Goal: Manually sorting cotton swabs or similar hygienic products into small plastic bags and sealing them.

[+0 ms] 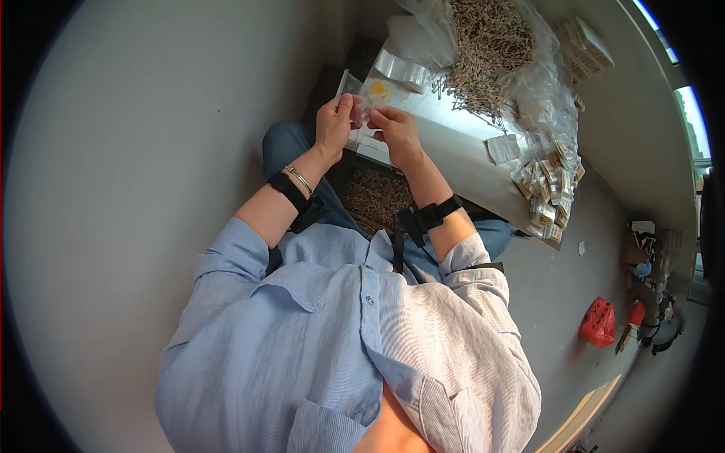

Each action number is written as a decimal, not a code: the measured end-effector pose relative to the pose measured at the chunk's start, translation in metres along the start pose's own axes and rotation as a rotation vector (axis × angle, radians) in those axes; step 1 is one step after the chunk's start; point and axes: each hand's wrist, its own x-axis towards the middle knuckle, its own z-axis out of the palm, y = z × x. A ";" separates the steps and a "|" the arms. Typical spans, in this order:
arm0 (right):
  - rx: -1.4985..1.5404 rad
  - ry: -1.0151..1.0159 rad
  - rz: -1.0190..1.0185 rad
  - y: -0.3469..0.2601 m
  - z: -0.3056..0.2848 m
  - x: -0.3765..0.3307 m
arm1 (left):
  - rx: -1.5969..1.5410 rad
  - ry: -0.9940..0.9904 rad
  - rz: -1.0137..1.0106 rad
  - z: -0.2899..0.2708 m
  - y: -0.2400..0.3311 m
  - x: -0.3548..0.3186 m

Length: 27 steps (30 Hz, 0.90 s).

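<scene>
My left hand [337, 127] and my right hand [396, 133] meet over the near left corner of the white table [445, 143]. Both have their fingertips pinched on a small clear plastic bag [363, 113], partly hidden by the fingers. Just beyond it lies a yellow piece [377, 91] on the tabletop, too small to make out. Farther back rests a stack of clear plastic bags [404, 72]. A large heap of thin brownish sticks [487, 57], which look like wooden cotton swabs, spreads beside it on clear plastic sheeting [540, 83].
Several filled small packets [547, 189] pile up at the table's right corner, near a crumpled white tissue [502, 149]. Below the table edge, between my legs, a container holds more thin sticks [374, 198]. A red plastic bag [598, 323] sits on the floor at right. A wall [151, 189] stands at left.
</scene>
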 end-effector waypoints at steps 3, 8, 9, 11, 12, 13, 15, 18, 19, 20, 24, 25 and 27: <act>0.040 0.037 -0.045 -0.003 0.005 -0.004 | 0.000 -0.002 0.020 -0.001 0.007 -0.009; 0.190 0.138 -0.062 0.004 0.006 -0.004 | 0.091 0.217 0.038 0.009 0.002 -0.038; 0.193 0.129 -0.060 0.007 0.008 -0.004 | 0.222 0.234 0.083 0.007 -0.004 -0.044; 0.170 0.146 -0.053 0.012 0.012 -0.001 | 0.363 0.276 0.150 0.005 -0.017 -0.049; 0.168 0.151 -0.050 0.015 0.011 0.000 | 0.360 0.272 0.145 0.006 -0.016 -0.049; 0.165 0.118 -0.056 0.018 0.012 0.001 | 0.370 0.218 0.093 0.006 -0.014 -0.048; 0.127 0.080 -0.061 0.024 0.018 0.005 | 0.372 0.149 0.039 0.004 -0.012 -0.042; 0.112 0.077 -0.061 0.023 0.023 0.012 | 0.308 0.110 0.055 -0.007 -0.015 -0.027; 0.108 0.067 -0.068 0.022 0.023 0.014 | 0.289 0.115 0.035 -0.009 -0.017 -0.023; 0.099 0.082 -0.075 0.021 0.025 0.015 | 0.270 0.121 0.017 -0.011 -0.017 -0.019; -0.082 0.094 -0.110 0.014 0.037 0.022 | 0.288 0.131 0.080 -0.015 -0.016 -0.007; -0.094 0.123 -0.087 0.012 0.040 0.024 | 0.390 0.191 0.235 -0.011 -0.014 -0.010; -0.143 0.165 -0.108 0.012 0.048 0.024 | 0.340 0.196 0.250 -0.019 -0.023 -0.007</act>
